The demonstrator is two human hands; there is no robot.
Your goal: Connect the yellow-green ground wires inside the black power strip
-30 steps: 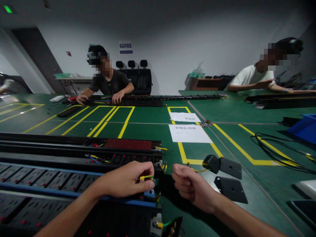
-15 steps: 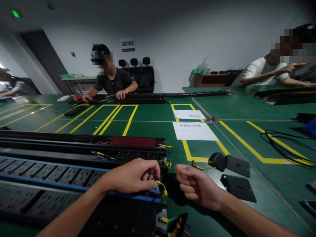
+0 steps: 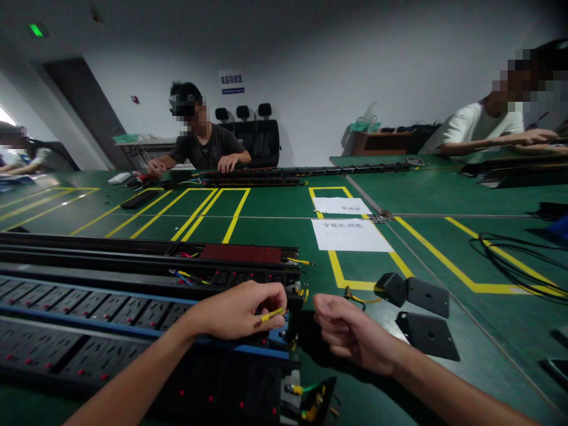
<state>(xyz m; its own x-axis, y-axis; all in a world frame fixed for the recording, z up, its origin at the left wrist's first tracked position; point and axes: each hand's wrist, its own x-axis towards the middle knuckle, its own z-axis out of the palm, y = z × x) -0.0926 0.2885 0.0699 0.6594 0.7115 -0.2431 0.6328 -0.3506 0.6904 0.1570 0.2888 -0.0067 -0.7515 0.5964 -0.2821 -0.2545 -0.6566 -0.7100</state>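
My left hand (image 3: 239,309) is closed in a pinch on a short yellow wire (image 3: 273,314) at the right end of a long black power strip (image 3: 133,316) with blue edges. My right hand (image 3: 350,334) hovers just to the right of that end, fingers curled into a loose fist with nothing visible in them. More yellow and green wires (image 3: 302,393) stick out of the end of a nearer strip below my hands. Two more black strips (image 3: 146,260) lie behind, one with a red section (image 3: 242,253).
Black end plates (image 3: 419,296) lie right of my hands on the green table (image 3: 275,225) with yellow lines. Two paper labels (image 3: 350,234) lie further back. A black cable coil (image 3: 510,260) is at the right. Other people sit at the far side and the right.
My left hand has shifted its pinch on the yellow wire, which now points right instead of hanging down. The view has drifted slightly. My right hand has barely moved.
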